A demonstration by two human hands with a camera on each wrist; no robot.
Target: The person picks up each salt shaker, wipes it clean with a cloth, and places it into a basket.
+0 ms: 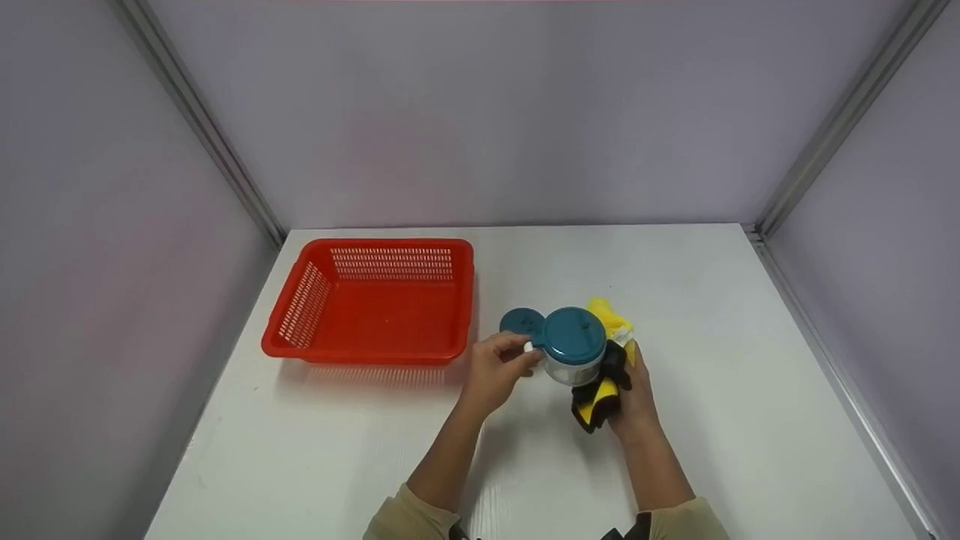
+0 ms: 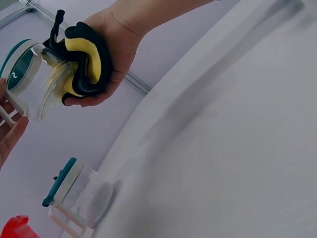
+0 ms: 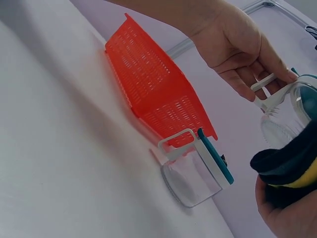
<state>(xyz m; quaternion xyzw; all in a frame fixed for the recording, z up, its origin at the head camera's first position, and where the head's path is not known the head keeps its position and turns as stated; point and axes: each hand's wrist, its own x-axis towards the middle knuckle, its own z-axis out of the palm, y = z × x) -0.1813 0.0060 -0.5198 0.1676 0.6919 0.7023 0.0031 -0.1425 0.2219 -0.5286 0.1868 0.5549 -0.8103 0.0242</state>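
My left hand [image 1: 495, 373] pinches the white handle [image 3: 272, 94] of a clear jar with a teal lid [image 1: 574, 335], held above the table. On the jar's far side, my right hand [image 1: 637, 397] grips a bunched yellow-and-black cloth [image 2: 93, 59], pressed against the clear wall near the base. A black loop sticks out of the cloth in the left wrist view. Another clear jar [image 3: 190, 176], also with a teal lid and white handle, stands upright on the table behind; the head view shows mainly its lid [image 1: 520, 321].
A red plastic basket [image 1: 386, 360] with slotted sides stands on the white table [image 1: 337, 450], left of the hands. Grey-white panels [image 1: 480, 112] joined by metal corner posts [image 1: 217, 135] enclose the table at the back and sides.
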